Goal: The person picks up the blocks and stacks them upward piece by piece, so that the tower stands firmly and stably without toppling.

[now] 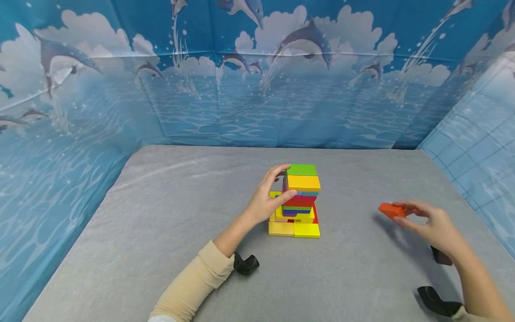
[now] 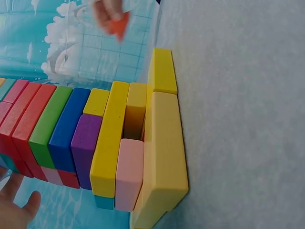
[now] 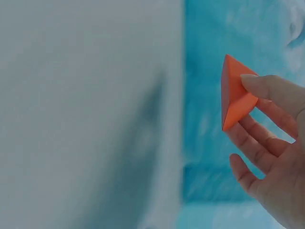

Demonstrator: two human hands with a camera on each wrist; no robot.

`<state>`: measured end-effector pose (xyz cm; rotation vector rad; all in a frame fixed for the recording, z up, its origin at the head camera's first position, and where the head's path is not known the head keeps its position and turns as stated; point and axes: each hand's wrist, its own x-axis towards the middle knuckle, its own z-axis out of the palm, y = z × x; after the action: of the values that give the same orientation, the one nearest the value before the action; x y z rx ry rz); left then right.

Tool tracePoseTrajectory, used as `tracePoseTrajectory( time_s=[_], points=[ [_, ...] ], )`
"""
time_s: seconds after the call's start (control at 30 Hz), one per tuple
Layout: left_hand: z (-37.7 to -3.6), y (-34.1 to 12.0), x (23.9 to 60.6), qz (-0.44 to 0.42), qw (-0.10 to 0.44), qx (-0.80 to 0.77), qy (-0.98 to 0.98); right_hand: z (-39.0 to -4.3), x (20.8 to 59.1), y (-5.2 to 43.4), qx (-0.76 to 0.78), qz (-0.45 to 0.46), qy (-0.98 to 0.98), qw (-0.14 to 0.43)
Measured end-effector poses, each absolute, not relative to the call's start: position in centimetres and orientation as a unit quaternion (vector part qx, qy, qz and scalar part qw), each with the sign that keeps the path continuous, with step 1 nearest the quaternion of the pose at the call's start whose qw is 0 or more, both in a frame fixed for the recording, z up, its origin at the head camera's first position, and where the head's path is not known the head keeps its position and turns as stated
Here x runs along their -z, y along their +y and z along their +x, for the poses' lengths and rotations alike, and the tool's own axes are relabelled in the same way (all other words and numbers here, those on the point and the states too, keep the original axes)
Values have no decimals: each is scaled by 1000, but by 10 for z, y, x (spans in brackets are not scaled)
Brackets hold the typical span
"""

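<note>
A tower of coloured wooden blocks stands in the middle of the grey table, with a green and a yellow block on top and yellow blocks at its base. My left hand touches the tower's left side with loosely bent fingers. In the left wrist view the block tower fills the frame, with gaps showing in its lower layers. To the right of the tower, my right hand pinches an orange block above the table. The right wrist view shows the orange block between thumb and fingers.
Grey cloth covers the table. Blue dolphin-print walls close it in at the back and on both sides. Black wrist-camera mounts sit under both forearms.
</note>
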<state>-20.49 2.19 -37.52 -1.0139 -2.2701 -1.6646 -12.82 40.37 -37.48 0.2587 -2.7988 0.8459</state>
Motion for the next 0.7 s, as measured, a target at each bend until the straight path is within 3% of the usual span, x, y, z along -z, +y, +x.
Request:
tracePoseTrajectory(
  time_s=[0.37,0.7],
  points=[
    [-206,22,375,-337,71,551,-760,-176,293,308,-326,230,-905,149],
    [-207,22,375,-338,69,556,-757,-205,280,255,-356,357,-857,107]
  ],
)
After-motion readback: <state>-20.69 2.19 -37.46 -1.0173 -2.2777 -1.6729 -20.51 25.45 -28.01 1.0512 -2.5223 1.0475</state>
